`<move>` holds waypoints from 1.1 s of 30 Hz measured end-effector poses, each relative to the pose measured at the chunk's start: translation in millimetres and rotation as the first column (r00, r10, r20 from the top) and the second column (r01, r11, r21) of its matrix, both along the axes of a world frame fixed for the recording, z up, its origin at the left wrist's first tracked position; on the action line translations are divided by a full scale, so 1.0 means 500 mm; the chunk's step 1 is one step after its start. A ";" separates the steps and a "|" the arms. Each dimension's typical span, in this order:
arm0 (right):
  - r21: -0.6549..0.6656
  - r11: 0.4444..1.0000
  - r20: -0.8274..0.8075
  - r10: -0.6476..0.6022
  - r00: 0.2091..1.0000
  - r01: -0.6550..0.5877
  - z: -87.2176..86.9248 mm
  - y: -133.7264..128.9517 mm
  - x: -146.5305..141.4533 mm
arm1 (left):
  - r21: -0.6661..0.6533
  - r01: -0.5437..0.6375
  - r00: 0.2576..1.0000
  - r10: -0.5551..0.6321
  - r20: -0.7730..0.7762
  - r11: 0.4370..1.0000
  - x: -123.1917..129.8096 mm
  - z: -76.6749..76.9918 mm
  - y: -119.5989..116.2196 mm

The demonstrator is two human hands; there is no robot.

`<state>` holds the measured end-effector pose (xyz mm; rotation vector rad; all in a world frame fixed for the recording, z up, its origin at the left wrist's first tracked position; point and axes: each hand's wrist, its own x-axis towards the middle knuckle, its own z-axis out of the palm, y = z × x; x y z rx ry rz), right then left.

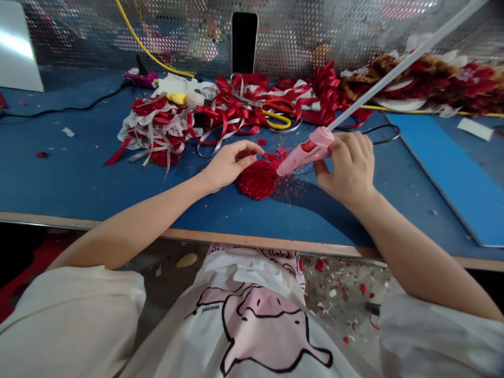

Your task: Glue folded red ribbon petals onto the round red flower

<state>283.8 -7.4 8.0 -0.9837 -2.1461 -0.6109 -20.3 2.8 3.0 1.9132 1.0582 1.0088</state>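
Note:
A round, ruffled red rosette lies on the blue tabletop in front of me. My left hand is at its upper left edge, thumb and bent forefinger closed on the rim. My right hand is wrapped round a pink hot glue gun, and its nozzle points down to the left at the rosette's right edge. A long translucent glue stick sticks out of the gun's back, up to the right. Small red ribbon pieces lie just behind the rosette.
Behind my hands lie tangled red and white ribbons, scissors with yellow-and-orange handles, and a lace-and-ribbon bundle. A phone leans on the perforated metal panel. A blue board and a ruffled red-brown pile are at right.

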 end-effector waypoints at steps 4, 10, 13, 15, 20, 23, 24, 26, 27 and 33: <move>-0.085 0.992 0.027 -0.093 0.995 0.095 0.005 -0.004 -0.004 | -0.012 -0.015 1.000 0.015 -0.002 1.000 0.002 0.002 0.000; -0.097 0.990 -0.006 -0.102 0.995 0.101 0.001 0.002 -0.004 | -0.028 -0.015 1.000 0.015 -0.003 1.000 0.003 0.005 -0.002; -0.113 0.991 -0.018 -0.076 0.997 0.073 -0.001 0.005 -0.002 | -0.026 -0.013 1.000 0.013 0.006 1.000 0.002 0.003 -0.002; -0.129 0.989 -0.033 -0.076 0.997 0.071 -0.001 0.007 -0.002 | -0.018 -0.007 1.000 0.007 0.014 1.000 0.000 0.000 -0.001; -0.143 0.989 -0.076 -0.053 0.996 0.042 0.002 0.008 -0.002 | -0.003 -0.010 1.000 0.010 0.024 1.000 0.000 -0.004 0.001; -0.225 0.973 -0.078 -0.080 0.994 0.061 0.007 0.005 -0.004 | -0.008 -0.025 0.999 0.025 0.026 1.000 0.001 -0.003 0.000; -0.248 0.966 -0.074 -0.090 0.993 0.069 0.008 0.004 -0.004 | -0.009 -0.032 0.999 0.032 0.025 0.999 0.001 -0.002 0.000; -0.255 0.965 -0.067 -0.082 0.994 0.062 0.007 0.005 -0.005 | -0.010 -0.050 0.999 0.050 0.014 0.999 0.000 -0.002 0.000; -0.248 0.967 -0.064 -0.069 0.996 0.051 0.006 0.006 -0.005 | -0.008 -0.055 0.998 0.055 0.006 0.998 0.000 -0.002 0.000; -0.260 0.965 -0.178 -0.016 0.984 -0.031 0.003 0.022 -0.005 | -0.007 -0.038 0.999 0.038 -0.009 0.999 -0.003 -0.001 0.002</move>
